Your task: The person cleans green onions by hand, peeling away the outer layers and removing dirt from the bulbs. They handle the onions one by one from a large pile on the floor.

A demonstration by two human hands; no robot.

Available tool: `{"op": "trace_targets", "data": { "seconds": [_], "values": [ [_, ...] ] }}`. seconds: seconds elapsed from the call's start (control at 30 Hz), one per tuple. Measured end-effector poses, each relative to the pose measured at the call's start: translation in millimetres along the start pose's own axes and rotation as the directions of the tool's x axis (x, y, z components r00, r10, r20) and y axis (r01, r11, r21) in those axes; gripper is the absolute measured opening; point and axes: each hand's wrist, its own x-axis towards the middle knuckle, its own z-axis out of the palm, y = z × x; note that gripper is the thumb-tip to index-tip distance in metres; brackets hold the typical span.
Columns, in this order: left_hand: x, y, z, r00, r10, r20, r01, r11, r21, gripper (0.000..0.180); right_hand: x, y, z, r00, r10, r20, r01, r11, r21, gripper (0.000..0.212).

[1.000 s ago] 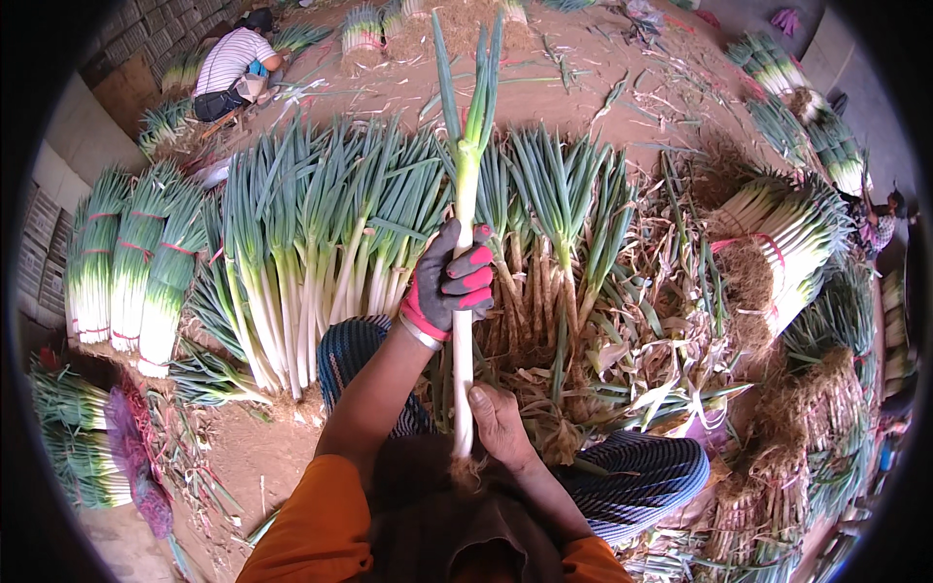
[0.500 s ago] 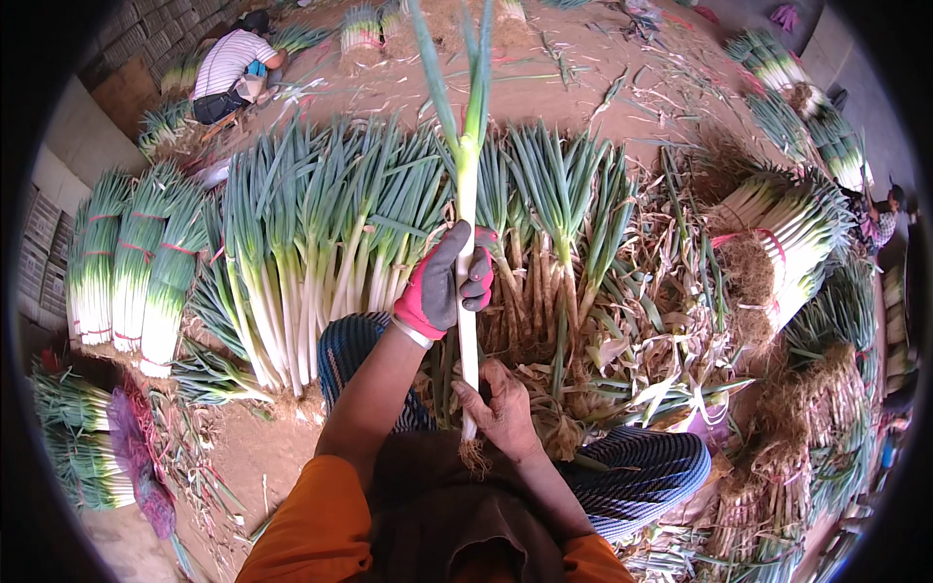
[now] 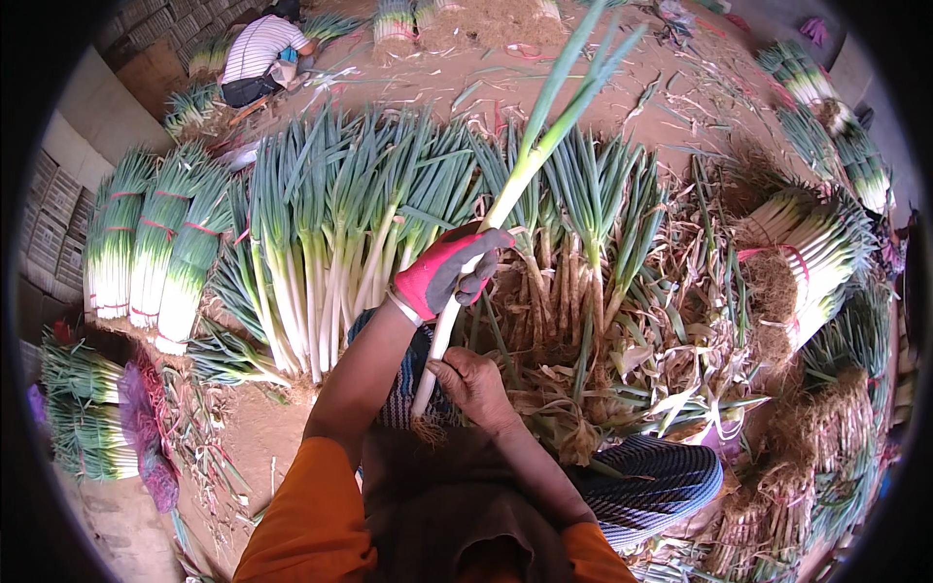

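Observation:
A single long green onion (image 3: 509, 191) slants across my front, its green leaves pointing up and right and its roots down near my lap. My left hand (image 3: 453, 274), in a pink and grey glove, is closed around the middle of the white stalk. Lower down, my bare right hand (image 3: 474, 387) has thumb and fingers closed on the stalk a little above the roots. Just left of my hands lies a row of clean white-stalked green onions (image 3: 326, 243). Beyond and right of my hands are onions with brown, dry-skinned stalks (image 3: 566, 267).
Stripped husks (image 3: 656, 355) cover the ground at right. Tied onion bundles stand at far left (image 3: 160, 243) and right (image 3: 797, 257). A purple mesh bag (image 3: 146, 437) lies at lower left. Another person in a striped shirt (image 3: 260, 51) crouches at the back left.
The onion has tilted from nearly upright to leaning right at the top, its root end swinging left. Both hands have moved slightly left with it, still holding on.

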Motion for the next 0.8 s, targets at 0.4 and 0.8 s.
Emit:
{"op": "trace_targets", "data": {
  "seconds": [0.4,0.8],
  "values": [
    [5,-7,-20,0.998,0.0,0.067,0.008,0.992,-0.129,0.031,-19,15,20,0.955,0.253,-0.153,-0.184,0.913,0.364,0.022],
    [9,17,-55,0.929,0.31,0.201,-0.189,0.867,-0.461,0.041,-119,91,23,0.87,0.464,0.168,-0.318,0.788,-0.527,0.018]
  ]
}}
